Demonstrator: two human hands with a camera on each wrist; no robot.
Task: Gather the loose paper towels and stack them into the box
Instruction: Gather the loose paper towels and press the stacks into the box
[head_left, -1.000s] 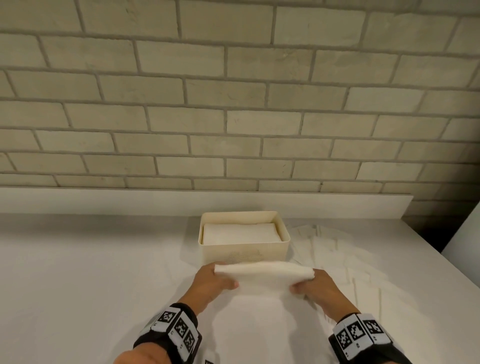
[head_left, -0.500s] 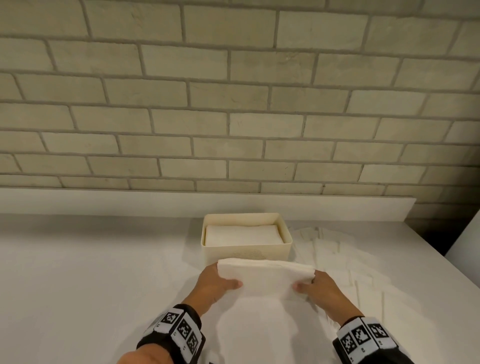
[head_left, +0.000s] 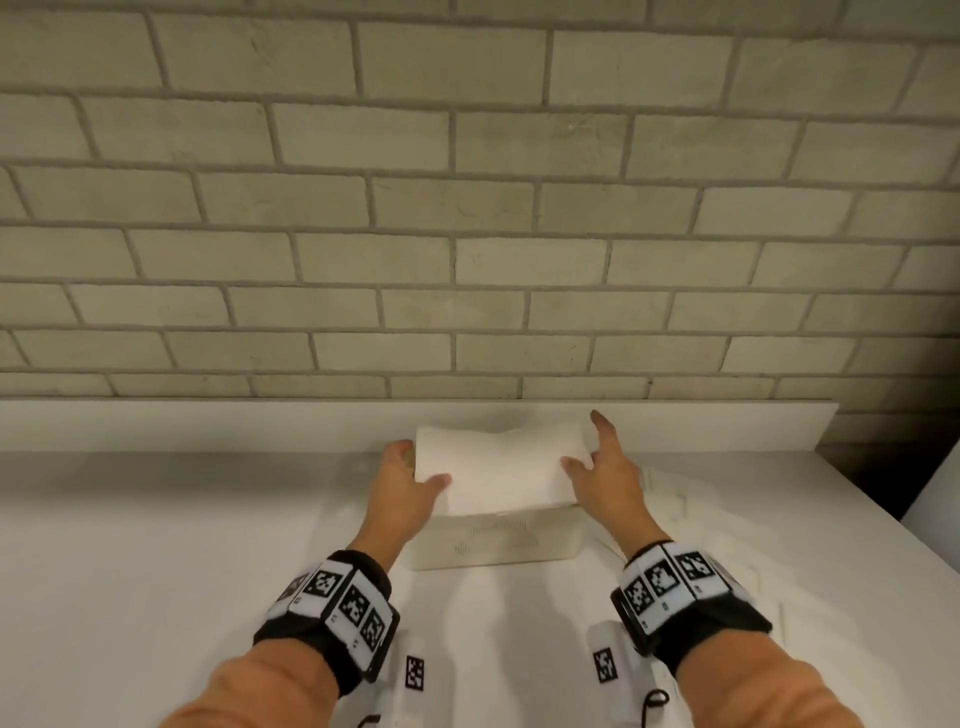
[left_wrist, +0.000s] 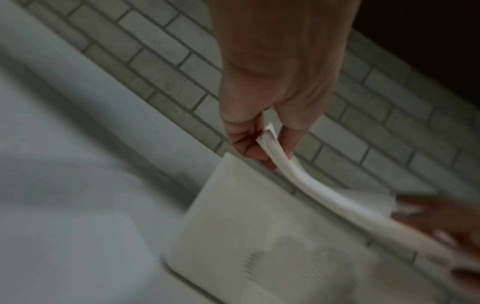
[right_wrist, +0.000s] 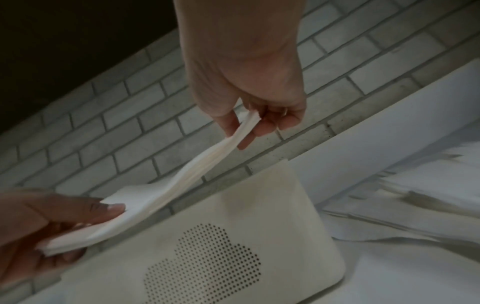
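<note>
A brick wall (head_left: 467, 208) is rising behind the white tabletop (head_left: 156, 571). On it the cream box (head_left: 493, 540) is sitting, with loose paper towels (head_left: 691, 499) lying just right of it. A small stack of towels (head_left: 498, 467) is hanging above the box, the left hand (head_left: 402, 491) pinching one end and the right hand (head_left: 605, 478) pinching the other.

Brick wall (head_left: 467, 208) behind white counter (head_left: 130, 545)
</note>
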